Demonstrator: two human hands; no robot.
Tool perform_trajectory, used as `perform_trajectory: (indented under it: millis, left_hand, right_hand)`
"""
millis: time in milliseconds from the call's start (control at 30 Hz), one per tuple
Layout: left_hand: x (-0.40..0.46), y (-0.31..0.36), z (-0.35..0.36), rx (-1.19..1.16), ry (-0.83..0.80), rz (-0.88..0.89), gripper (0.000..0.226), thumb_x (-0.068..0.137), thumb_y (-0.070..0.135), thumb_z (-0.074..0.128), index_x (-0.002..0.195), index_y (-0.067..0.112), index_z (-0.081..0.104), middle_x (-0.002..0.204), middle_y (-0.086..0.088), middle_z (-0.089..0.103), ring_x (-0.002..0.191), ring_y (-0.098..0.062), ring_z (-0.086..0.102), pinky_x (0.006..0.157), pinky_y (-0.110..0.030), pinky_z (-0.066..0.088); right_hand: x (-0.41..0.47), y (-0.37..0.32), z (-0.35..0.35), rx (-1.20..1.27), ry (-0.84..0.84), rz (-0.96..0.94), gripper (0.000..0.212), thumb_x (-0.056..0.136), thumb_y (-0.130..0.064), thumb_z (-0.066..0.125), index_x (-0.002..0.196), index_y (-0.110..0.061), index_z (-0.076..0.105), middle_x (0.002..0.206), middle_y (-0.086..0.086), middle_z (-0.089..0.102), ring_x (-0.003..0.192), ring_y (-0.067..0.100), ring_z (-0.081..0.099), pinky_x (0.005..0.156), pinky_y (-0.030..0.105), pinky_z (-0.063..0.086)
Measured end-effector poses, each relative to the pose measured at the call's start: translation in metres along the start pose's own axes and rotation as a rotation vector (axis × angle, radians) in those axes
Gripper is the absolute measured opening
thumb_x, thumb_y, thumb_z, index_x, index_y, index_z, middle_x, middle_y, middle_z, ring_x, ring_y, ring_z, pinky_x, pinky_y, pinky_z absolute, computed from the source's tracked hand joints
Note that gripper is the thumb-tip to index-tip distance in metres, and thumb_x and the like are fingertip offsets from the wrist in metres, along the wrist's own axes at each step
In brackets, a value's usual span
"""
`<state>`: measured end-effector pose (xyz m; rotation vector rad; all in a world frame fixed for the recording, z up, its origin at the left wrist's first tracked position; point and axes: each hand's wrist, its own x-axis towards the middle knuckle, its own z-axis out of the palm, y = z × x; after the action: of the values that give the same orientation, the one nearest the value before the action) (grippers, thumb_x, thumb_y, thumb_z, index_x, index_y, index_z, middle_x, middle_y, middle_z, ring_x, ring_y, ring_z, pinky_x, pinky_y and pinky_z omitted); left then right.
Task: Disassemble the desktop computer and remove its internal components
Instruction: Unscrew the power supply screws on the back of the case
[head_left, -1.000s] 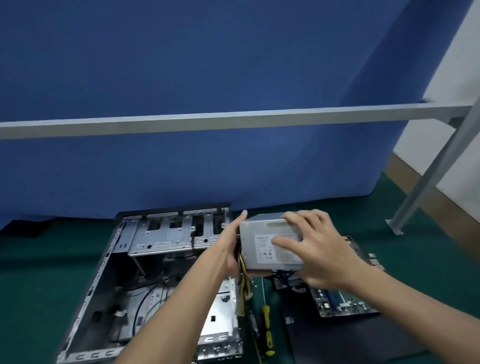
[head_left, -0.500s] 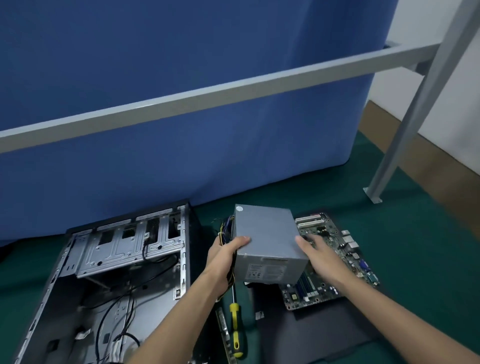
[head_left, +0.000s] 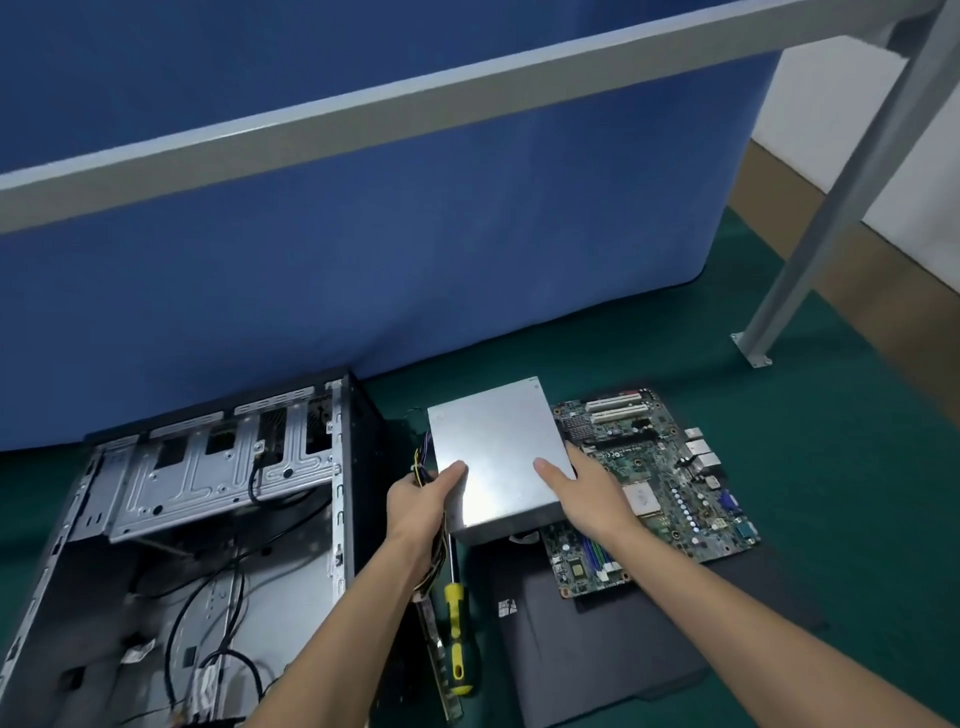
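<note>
power supply (head_left: 496, 447): one grey metal box, held between both hands, between the case and the motherboard; whether it rests on the mat cannot be told
cable bundle (head_left: 434, 551): one, yellow and black wires, hanging from the box's left side under the left hand
left hand (head_left: 423, 499): thumb on the box's top, fingers curled round its left side and the wires
right hand (head_left: 582, 493): thumb on top, fingers wrapped round the box's right side
computer case (head_left: 182, 540): one, open, lying on its side at the mat's left edge, loose black cables inside
motherboard (head_left: 654, 483): one, green, flat, just right of the box, its near corner on the panel
screwdriver (head_left: 456, 623): one, yellow and black handle, between case and panel
side panel (head_left: 623, 649): one, dark, flat, near edge
green mat (head_left: 831, 467): covers the surface
blue partition (head_left: 363, 260): along the far edge
metal frame (head_left: 415, 109): one grey rail, one leg at the far right
</note>
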<state>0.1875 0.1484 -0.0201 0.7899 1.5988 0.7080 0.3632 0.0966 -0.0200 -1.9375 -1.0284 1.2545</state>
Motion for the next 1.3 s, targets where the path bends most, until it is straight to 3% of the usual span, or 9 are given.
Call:
perform_trajectory:
  millis: [233, 333, 433, 700, 867, 1000, 1100, 1200, 1300]
  left_hand:
    - [0.021, 0.001, -0.002, 0.069, 0.133, 0.018, 0.036, 0.078, 0.038, 0.072, 0.087, 0.006, 0.058, 0.084, -0.008, 0.061, 0.078, -0.023, 0.057, 0.070, -0.032, 0.043]
    - [0.024, 0.004, -0.001, 0.126, 0.188, 0.057, 0.053, 0.079, 0.044, 0.069, 0.110, 0.003, 0.056, 0.102, -0.010, 0.061, 0.097, -0.029, 0.057, 0.081, -0.035, 0.045]
    - [0.024, 0.004, -0.001, 0.238, 0.234, 0.084, 0.079, 0.081, 0.051, 0.064, 0.138, 0.007, 0.033, 0.132, -0.011, 0.049, 0.118, -0.031, 0.048, 0.089, -0.036, 0.039]
    - [0.014, 0.001, -0.007, 0.449, 0.157, 0.075, 0.081, 0.087, 0.058, 0.048, 0.146, 0.011, 0.019, 0.143, -0.012, 0.040, 0.127, -0.033, 0.042, 0.096, -0.041, 0.038]
    - [0.007, -0.004, -0.024, 0.601, 0.147, 0.120, 0.070, 0.090, 0.052, 0.046, 0.142, 0.010, 0.026, 0.127, -0.009, 0.053, 0.103, -0.029, 0.056, 0.080, -0.034, 0.045]
    - [0.005, -0.010, -0.029, 0.613, 0.126, 0.126, 0.067, 0.093, 0.050, 0.040, 0.144, 0.009, 0.025, 0.129, -0.013, 0.051, 0.107, -0.033, 0.055, 0.089, -0.042, 0.049]
    - [-0.001, -0.017, -0.025, 0.903, 0.193, 0.216, 0.053, 0.100, 0.036, 0.031, 0.140, 0.003, 0.028, 0.133, -0.020, 0.045, 0.116, -0.036, 0.048, 0.091, -0.042, 0.042]
    - [-0.007, -0.019, -0.023, 1.117, 0.250, 0.280, 0.034, 0.097, 0.007, 0.034, 0.130, 0.002, 0.038, 0.128, -0.018, 0.042, 0.112, -0.029, 0.048, 0.085, -0.031, 0.047]
    - [-0.008, -0.018, -0.026, 1.231, 0.269, 0.226, 0.035, 0.093, 0.001, 0.037, 0.128, -0.002, 0.036, 0.129, -0.017, 0.045, 0.111, -0.024, 0.054, 0.083, -0.026, 0.047]
  right_hand:
    - [0.005, -0.009, 0.010, -0.272, -0.057, -0.025, 0.063, 0.097, -0.051, 0.036, 0.149, -0.018, 0.024, 0.147, 0.002, 0.041, 0.130, 0.025, 0.043, 0.105, 0.042, 0.038]
    - [0.016, -0.023, 0.009, -0.353, -0.079, 0.010, 0.063, 0.098, -0.051, 0.032, 0.147, -0.012, 0.025, 0.145, 0.007, 0.042, 0.127, 0.029, 0.045, 0.102, 0.043, 0.039]
    - [0.017, -0.027, 0.017, -0.404, -0.052, 0.049, 0.064, 0.098, -0.052, 0.028, 0.142, -0.005, 0.026, 0.134, 0.012, 0.050, 0.113, 0.030, 0.053, 0.087, 0.038, 0.045]
    - [0.006, -0.013, 0.027, -0.383, -0.021, 0.119, 0.071, 0.094, -0.062, 0.024, 0.145, -0.013, 0.017, 0.111, 0.012, 0.061, 0.095, 0.031, 0.063, 0.078, 0.042, 0.051]
    - [0.001, -0.013, 0.028, -0.067, 0.026, 0.158, 0.073, 0.090, -0.056, 0.047, 0.144, -0.013, 0.025, 0.131, 0.007, 0.050, 0.073, 0.023, 0.067, 0.060, 0.030, 0.057]
    - [-0.006, -0.018, 0.033, -0.122, 0.028, 0.093, 0.065, 0.094, -0.048, 0.046, 0.144, -0.010, 0.030, 0.124, 0.011, 0.054, 0.075, 0.023, 0.067, 0.071, 0.036, 0.058]
    - [-0.014, -0.013, 0.041, -0.271, 0.000, 0.019, 0.063, 0.094, -0.049, 0.045, 0.140, -0.008, 0.037, 0.122, 0.012, 0.058, 0.089, 0.026, 0.064, 0.082, 0.042, 0.054]
    - [-0.017, -0.009, 0.049, -0.378, -0.041, -0.014, 0.051, 0.093, -0.050, 0.047, 0.122, -0.007, 0.052, 0.111, 0.012, 0.064, 0.092, 0.027, 0.062, 0.077, 0.035, 0.051]
    - [-0.016, -0.007, 0.056, -0.367, -0.011, -0.034, 0.055, 0.093, -0.052, 0.046, 0.124, -0.007, 0.053, 0.118, 0.009, 0.061, 0.103, 0.027, 0.059, 0.086, 0.037, 0.050]
